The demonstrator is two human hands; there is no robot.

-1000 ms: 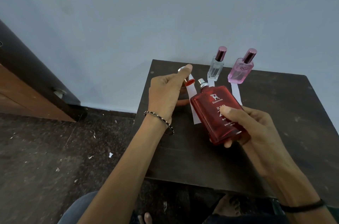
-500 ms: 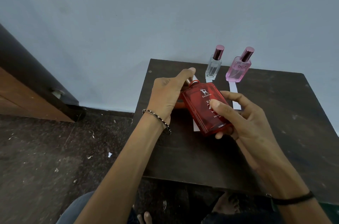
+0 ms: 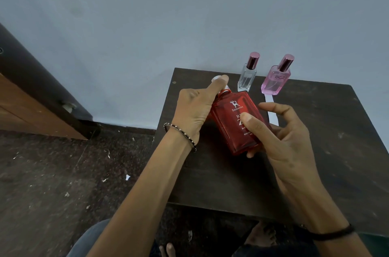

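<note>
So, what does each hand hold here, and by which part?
The right hand grips the red perfume bottle by its lower body, thumb on the label. The left hand holds the bottle's top end, at the neck.

The counter [image 3: 336, 141] is dark brown wood and stands right against the blue-grey wall [image 3: 189, 25]. Two little bottles stand up straight at its back edge, close together but not touching. The left one is a clear bottle [image 3: 247, 77] with a shiny pink top. The right one is a pink bottle [image 3: 273, 83] with DGZ on it. A white paper strip [image 3: 272, 114] lies flat on the counter and starts at the pink bottle.
</note>
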